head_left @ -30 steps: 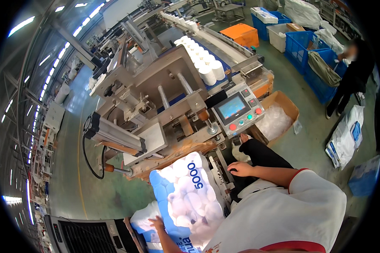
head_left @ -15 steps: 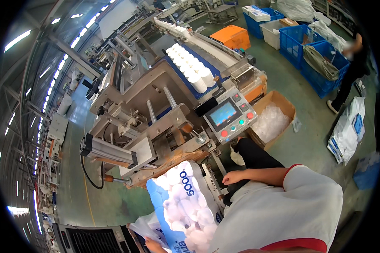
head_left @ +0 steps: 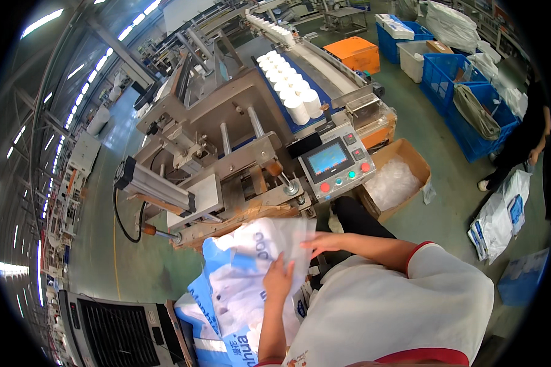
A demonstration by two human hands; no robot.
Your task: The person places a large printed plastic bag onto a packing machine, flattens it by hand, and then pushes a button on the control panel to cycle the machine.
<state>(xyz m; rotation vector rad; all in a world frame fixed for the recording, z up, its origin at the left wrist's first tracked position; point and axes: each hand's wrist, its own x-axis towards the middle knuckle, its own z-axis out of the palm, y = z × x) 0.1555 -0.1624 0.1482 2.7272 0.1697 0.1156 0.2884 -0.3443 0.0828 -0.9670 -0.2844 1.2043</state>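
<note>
A printed blue, white and see-through plastic bag (head_left: 226, 275) lies in front of the machine's outlet, its clear mouth end crumpled and raised near my hands. My left hand (head_left: 278, 281) reaches up over the bag from below and grips its film, fingers partly bent. At the bag's upper right edge my right hand (head_left: 322, 243) holds the clear film, its fingertips slightly blurred. Pale rounded shapes show through the print. What lies beneath the bag is mostly hidden.
Ahead stands a metal packing machine (head_left: 208, 165) with a control panel (head_left: 333, 160). White paper rolls (head_left: 290, 88) stand in rows on its blue belt. A cardboard box (head_left: 404, 174) with clear film is at right. Blue crates (head_left: 450, 76) and a person (head_left: 523, 144) are farther right.
My left hand has come up from the lower left, bringing a bag over the printed pack. My right hand has moved from beside the machine onto the film. The view has shifted slightly.
</note>
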